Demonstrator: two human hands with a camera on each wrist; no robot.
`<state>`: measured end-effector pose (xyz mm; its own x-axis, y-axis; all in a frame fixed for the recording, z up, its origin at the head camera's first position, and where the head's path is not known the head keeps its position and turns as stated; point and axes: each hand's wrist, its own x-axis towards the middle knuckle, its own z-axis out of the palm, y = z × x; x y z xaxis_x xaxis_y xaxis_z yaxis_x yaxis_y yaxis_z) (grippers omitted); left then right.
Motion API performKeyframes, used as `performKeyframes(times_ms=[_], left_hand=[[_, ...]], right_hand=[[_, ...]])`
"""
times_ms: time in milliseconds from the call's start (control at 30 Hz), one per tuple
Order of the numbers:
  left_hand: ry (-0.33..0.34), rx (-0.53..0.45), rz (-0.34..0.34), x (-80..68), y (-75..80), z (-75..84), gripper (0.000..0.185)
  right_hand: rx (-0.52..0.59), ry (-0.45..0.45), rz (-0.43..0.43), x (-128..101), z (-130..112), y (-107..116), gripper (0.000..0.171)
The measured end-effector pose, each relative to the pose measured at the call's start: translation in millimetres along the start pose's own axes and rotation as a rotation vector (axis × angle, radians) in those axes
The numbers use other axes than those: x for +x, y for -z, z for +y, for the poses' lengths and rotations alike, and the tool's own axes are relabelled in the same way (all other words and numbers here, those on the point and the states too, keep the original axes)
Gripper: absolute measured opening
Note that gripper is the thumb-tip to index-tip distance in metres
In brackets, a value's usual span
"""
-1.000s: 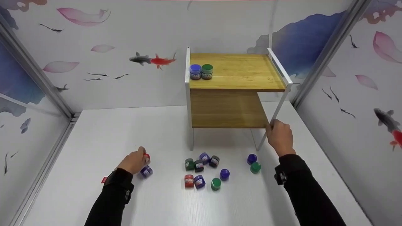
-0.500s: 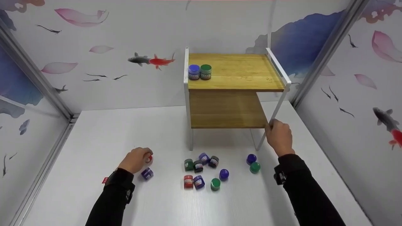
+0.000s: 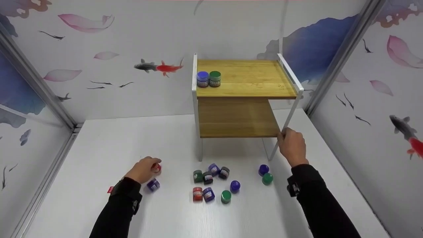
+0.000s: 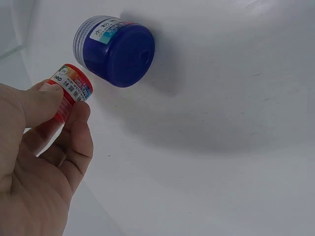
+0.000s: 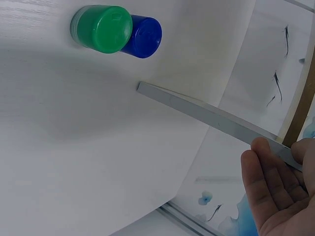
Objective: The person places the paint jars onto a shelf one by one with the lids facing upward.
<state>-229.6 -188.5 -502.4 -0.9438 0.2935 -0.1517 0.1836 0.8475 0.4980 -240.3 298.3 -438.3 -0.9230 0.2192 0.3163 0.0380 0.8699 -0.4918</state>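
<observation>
In the head view my left hand (image 3: 141, 170) is low over the white table at the left. Its thumb and fingers pinch a small red paint jar (image 4: 74, 87), whose printed label faces the left wrist camera. Right beside that lies a dark blue paint jar (image 4: 118, 51) on its side. My right hand (image 3: 293, 146) grips the pale metal leg (image 5: 206, 114) of a two-tier wooden shelf (image 3: 238, 117), close to the lower board's front right corner. On the top board, a blue-lidded jar (image 3: 202, 79) and a green-lidded jar (image 3: 214, 79) stand side by side at the left.
Several paint jars lie in front of the shelf, among them a red jar (image 3: 197, 194), a black jar (image 3: 224, 172) and a green jar (image 3: 226, 196). Near the right leg are another green jar (image 3: 267, 178) and a blue jar (image 3: 263, 170). Patterned walls (image 3: 158, 29) enclose the table.
My left hand has shifted slightly to the right with the red paint jar, which shows more clearly at the fingertips. The right hand keeps its grip on the shelf leg.
</observation>
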Motion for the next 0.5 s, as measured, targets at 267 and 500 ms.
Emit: performKeyframes(times_ms=[267,500], left_hand=[[0.01,0.012,-0.038,3.1,4.3,6.8,0.041],[0.003,0.022,-0.044,3.1,8.4,10.8,0.035]], right_hand=[[-0.003,0.016,0.01,-0.5,-0.3,1.1,0.024],[0.004,0.017,0.008,-1.5,-2.5,1.6,0.023]])
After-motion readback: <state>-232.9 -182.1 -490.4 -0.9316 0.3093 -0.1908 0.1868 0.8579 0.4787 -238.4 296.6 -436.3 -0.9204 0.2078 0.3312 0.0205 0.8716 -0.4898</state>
